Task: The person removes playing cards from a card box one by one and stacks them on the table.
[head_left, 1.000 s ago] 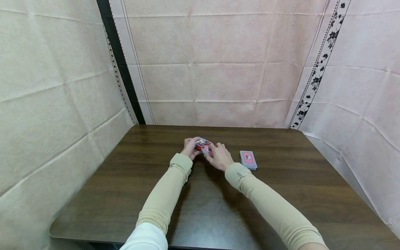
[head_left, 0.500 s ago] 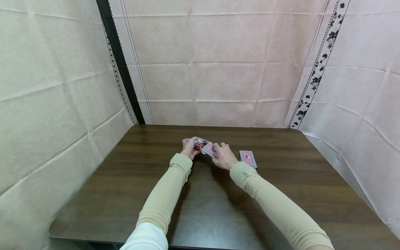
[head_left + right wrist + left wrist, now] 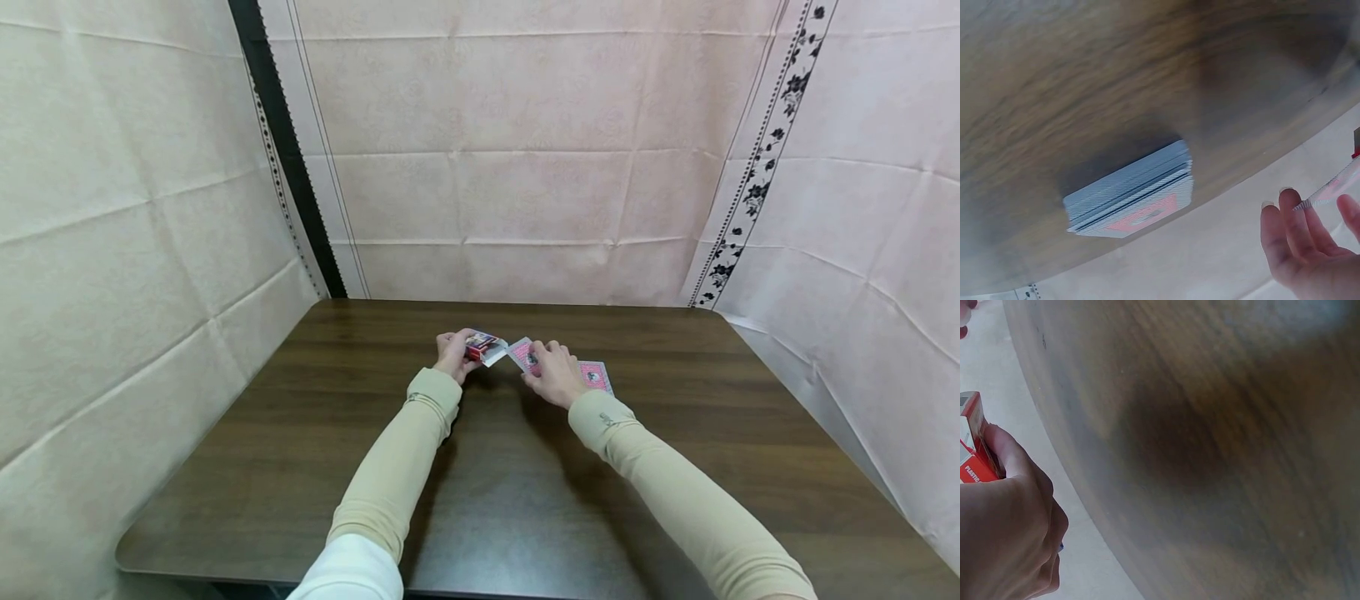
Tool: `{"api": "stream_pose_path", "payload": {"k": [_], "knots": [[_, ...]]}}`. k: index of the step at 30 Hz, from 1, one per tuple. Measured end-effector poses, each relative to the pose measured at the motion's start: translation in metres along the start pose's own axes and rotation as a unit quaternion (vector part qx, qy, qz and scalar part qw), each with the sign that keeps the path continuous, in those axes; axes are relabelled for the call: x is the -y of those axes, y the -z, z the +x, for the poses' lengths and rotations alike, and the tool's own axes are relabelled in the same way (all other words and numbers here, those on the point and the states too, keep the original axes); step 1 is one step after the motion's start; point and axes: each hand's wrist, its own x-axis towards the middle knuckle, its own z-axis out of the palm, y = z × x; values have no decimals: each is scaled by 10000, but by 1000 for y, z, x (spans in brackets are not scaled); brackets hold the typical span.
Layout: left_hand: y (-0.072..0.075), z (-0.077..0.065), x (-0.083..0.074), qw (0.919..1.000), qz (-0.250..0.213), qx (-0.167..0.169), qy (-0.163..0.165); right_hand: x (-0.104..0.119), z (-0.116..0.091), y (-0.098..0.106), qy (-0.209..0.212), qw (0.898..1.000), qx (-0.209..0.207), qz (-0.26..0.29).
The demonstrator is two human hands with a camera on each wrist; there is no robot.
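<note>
My left hand [image 3: 453, 355] grips a red playing-card box [image 3: 482, 345], its open end facing right with a pale flap showing. In the left wrist view, the box [image 3: 979, 470] is cut off by the left edge, thumb along its side. To the right, my right hand [image 3: 557, 375] pinches playing cards [image 3: 521, 353] with pink-patterned backs, just apart from the box. How many cards it holds is unclear. Partly behind that hand, a stack of playing cards [image 3: 597, 376] lies back up on the table. The right wrist view shows this stack [image 3: 1138, 194] slightly uneven along its side.
The brown wooden table [image 3: 300, 467] has rounded corners. Pale cloth [image 3: 525, 167] hangs behind it and on both sides, with a black strip [image 3: 300, 167] at the back left corner.
The right hand has moved right, drawing the cards out of the box and away from it toward the stack. The left hand and the box have stayed nearly still.
</note>
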Motion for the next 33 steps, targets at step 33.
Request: {"api": "stream_pose_path", "payload": {"k": [33], "knots": [[2, 0, -2, 9999, 133, 98, -3, -48, -18, 9, -971, 9945, -32, -384]]}}
